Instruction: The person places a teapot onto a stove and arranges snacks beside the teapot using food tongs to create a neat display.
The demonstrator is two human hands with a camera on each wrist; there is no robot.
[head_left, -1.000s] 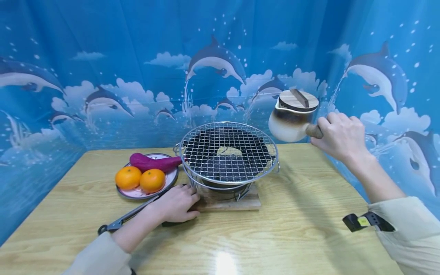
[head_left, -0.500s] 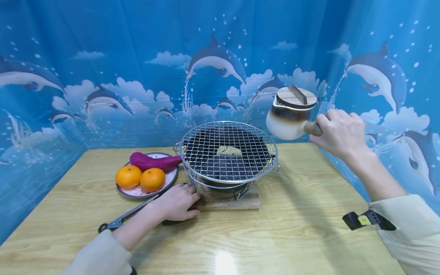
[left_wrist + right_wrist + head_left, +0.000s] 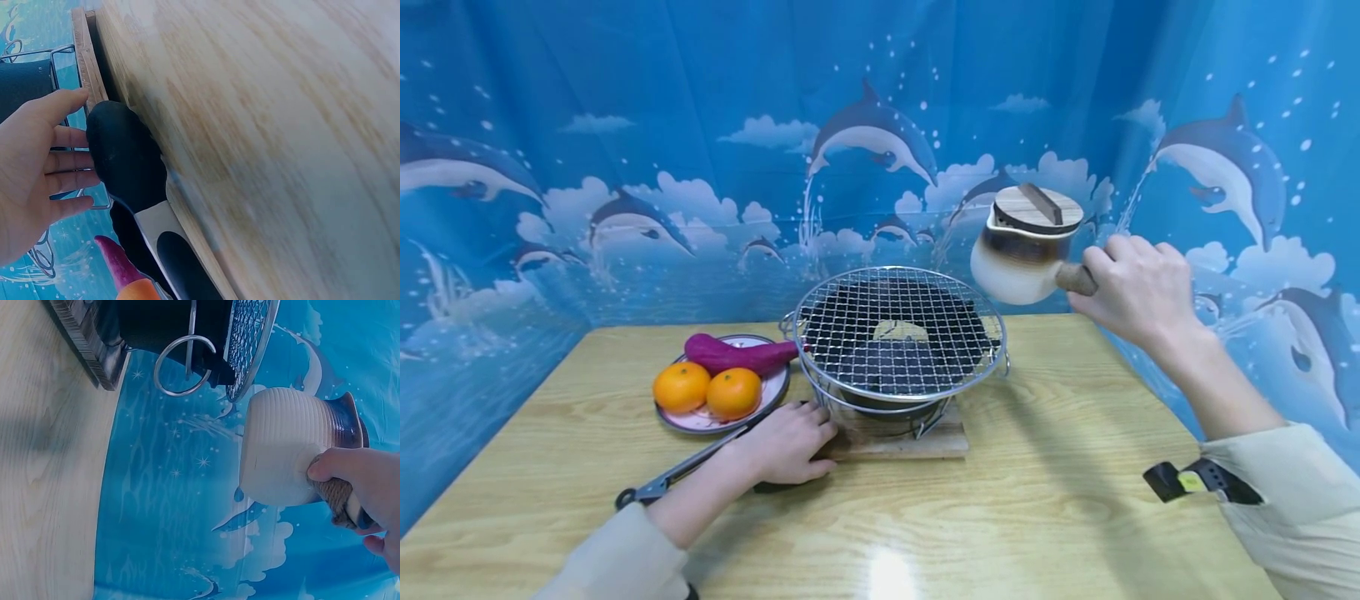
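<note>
My right hand (image 3: 1138, 287) grips the rope-wrapped handle (image 3: 337, 497) of a white-and-brown side-handled teapot (image 3: 1018, 262). The teapot hangs in the air to the right of a round grill stove (image 3: 898, 392), its wooden lid (image 3: 1037, 208) on top. My left hand (image 3: 786, 446) rests low at the left end of the stove's wooden base board (image 3: 917, 442), thumb at the board's edge. In the left wrist view, its fingers (image 3: 72, 161) are fairly straight, their tips partly behind black-tipped tongs (image 3: 125, 153). In the head view, the tongs lie under that hand and forearm.
A plate (image 3: 775, 387) left of the stove holds two oranges (image 3: 733, 393) and a purple eggplant-shaped vegetable (image 3: 737, 354). The wire mesh (image 3: 898, 329) covers the stove top. A blue dolphin curtain (image 3: 700, 167) hangs behind the wooden table (image 3: 1000, 517).
My right hand has carried the teapot slightly left and up, closer to the grill. The left hand, stove and plate have stayed where they were.
</note>
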